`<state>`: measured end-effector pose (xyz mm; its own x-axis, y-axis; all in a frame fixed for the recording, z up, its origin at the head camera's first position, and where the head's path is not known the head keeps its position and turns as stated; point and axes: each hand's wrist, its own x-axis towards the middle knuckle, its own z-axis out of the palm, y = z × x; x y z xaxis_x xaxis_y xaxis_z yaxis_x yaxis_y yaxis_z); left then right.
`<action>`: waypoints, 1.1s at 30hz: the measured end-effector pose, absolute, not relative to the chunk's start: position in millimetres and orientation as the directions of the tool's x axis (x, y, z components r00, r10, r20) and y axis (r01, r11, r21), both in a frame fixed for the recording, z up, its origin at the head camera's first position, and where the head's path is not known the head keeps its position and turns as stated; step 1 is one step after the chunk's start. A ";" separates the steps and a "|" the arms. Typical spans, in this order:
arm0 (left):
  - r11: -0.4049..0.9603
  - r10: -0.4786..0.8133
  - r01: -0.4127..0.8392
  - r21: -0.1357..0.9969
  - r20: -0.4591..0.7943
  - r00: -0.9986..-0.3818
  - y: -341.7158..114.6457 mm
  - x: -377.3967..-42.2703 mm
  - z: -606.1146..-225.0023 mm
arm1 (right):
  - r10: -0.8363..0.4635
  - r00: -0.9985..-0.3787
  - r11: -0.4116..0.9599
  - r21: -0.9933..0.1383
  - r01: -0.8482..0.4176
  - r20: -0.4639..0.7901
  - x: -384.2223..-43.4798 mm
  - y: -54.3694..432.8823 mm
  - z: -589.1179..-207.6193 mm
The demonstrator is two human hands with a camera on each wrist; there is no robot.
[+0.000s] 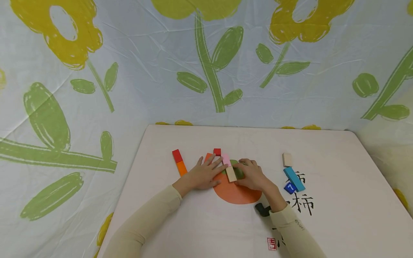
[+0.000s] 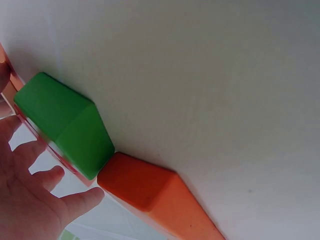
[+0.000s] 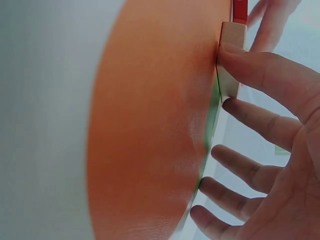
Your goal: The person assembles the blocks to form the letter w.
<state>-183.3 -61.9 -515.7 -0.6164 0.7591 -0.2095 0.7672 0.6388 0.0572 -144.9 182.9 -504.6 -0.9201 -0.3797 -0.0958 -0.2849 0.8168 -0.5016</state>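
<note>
My left hand lies with spread fingers over a row of blocks, its fingertips at the pink block. A green block and an orange block stand end to end before that hand in the left wrist view; the hand hides the green one in the head view. My right hand pinches a plain wooden block between thumb and index finger, its other fingers spread. The wooden block adjoins the pink one. A red block and an orange block show beyond the left hand.
Left of the left hand lie a red block and an orange block in line. Toward the right are a wooden block, a light blue block and a dark blue numbered cube. The tabletop carries a printed orange fruit.
</note>
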 end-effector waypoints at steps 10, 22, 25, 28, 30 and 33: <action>0.645 0.753 0.763 0.053 -0.216 -0.622 -61.0 -183.4 -516.3 | -0.393 -0.916 0.811 -0.499 -0.305 -0.080 -144.3 182.6 -505.4; 0.635 0.759 0.772 0.030 -0.209 -0.616 -62.0 -182.7 -517.2 | -0.395 -0.915 0.807 -0.507 -0.302 -0.083 -143.6 182.0 -504.1; 0.633 0.760 0.773 0.023 -0.205 -0.616 -61.9 -182.4 -516.9 | -0.394 -0.915 0.808 -0.507 -0.300 -0.087 -143.4 181.8 -504.1; 0.630 0.763 0.776 0.020 -0.203 -0.614 -61.2 -182.3 -516.0 | -0.392 -0.915 0.812 -0.502 -0.297 -0.092 -143.6 182.1 -504.6; 0.624 0.769 0.781 0.017 -0.195 -0.609 -60.1 -182.7 -515.7 | -0.390 -0.916 0.814 -0.500 -0.295 -0.095 -143.6 182.5 -504.6; 0.614 0.779 0.789 0.022 -0.180 -0.601 -57.6 -184.4 -514.3 | -0.392 -0.915 0.813 -0.500 -0.298 -0.091 -143.4 183.3 -504.6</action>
<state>-184.4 -57.6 -514.3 -0.6011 0.7787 -0.1798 0.7889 0.6142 0.0224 -143.4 183.3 -504.6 -0.9155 -0.3919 -0.0915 -0.2980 0.8129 -0.5005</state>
